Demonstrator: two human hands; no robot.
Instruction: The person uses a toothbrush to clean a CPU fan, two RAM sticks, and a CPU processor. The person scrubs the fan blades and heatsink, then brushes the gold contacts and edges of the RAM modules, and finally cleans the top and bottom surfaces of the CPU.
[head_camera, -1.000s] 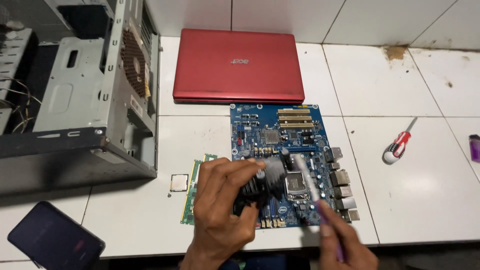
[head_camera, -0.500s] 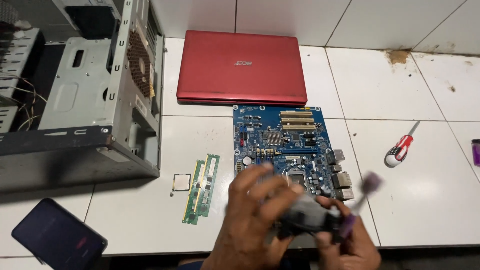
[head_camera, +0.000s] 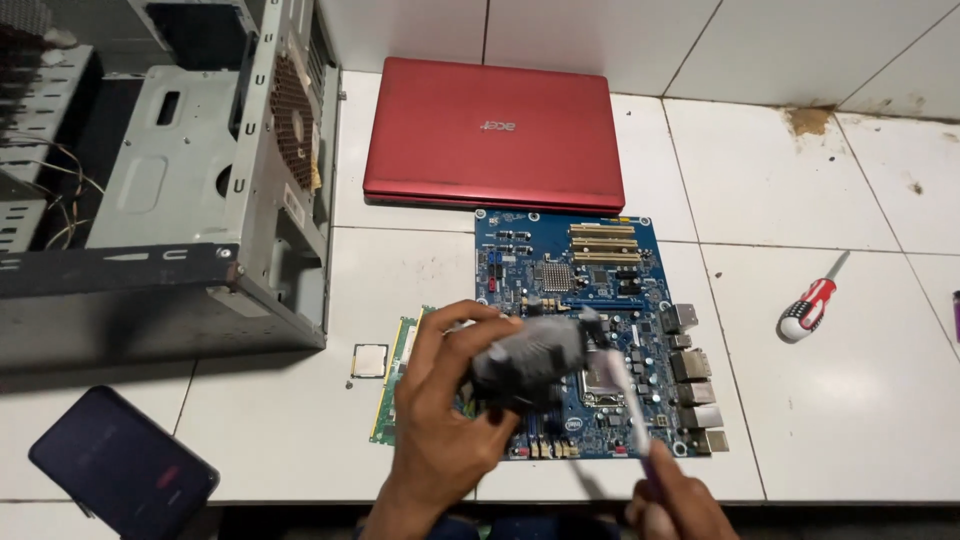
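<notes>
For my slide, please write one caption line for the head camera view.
Left hand holds a grey cooler over a blue motherboard; right hand holds a brush.

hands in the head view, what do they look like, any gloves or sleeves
Both are bare: no gloves, rings or watch show on the left hand or the right hand. No sleeve reaches the visible left wrist; the right hand is cut off by the picture's bottom edge.

One head-worn camera looks steeply down from close above the white tiled tabletop (head_camera: 830, 420), facing the wall behind the red laptop (head_camera: 490, 135)
</notes>
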